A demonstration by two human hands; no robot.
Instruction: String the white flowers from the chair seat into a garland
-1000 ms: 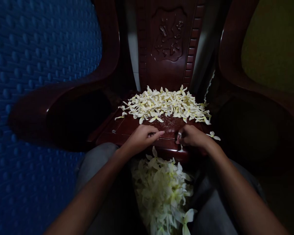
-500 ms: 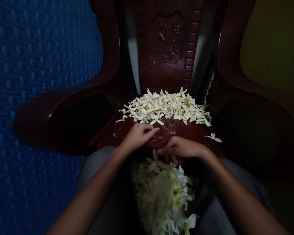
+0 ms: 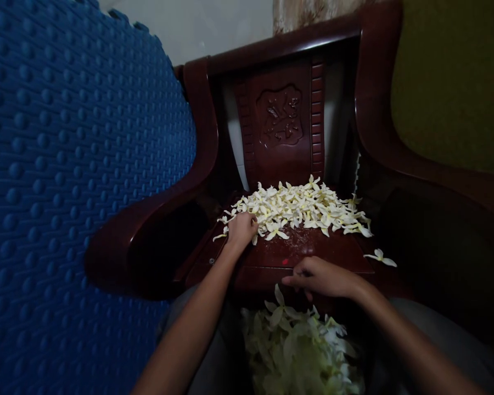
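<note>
A loose pile of white flowers (image 3: 296, 206) with yellowish centres covers the back part of a dark red wooden seat (image 3: 325, 253). At the pile's left edge is my left hand (image 3: 242, 227), its fingers curled in among the nearest blossoms; the fingertips are hidden. My right hand (image 3: 323, 276) hovers over the seat's front edge with thumb and fingers pinched together. What it pinches, if anything, is too small to make out. Just below it hangs a thick bunch of similar flowers (image 3: 296, 351), between my knees, one blossom sticking up near my right fingertips.
The seat belongs to a carved wooden chair with a tall backrest (image 3: 280, 118) and curved armrests (image 3: 119, 233). A single flower (image 3: 380, 258) lies apart at the right, and a small red scrap (image 3: 285, 261) near the front. Blue studded matting (image 3: 66, 164) is on the left.
My left hand has moved forward from the seat's front to the flower pile. My right hand stays pinched above the bunch. The view has tilted up, showing the chair's top rail.
</note>
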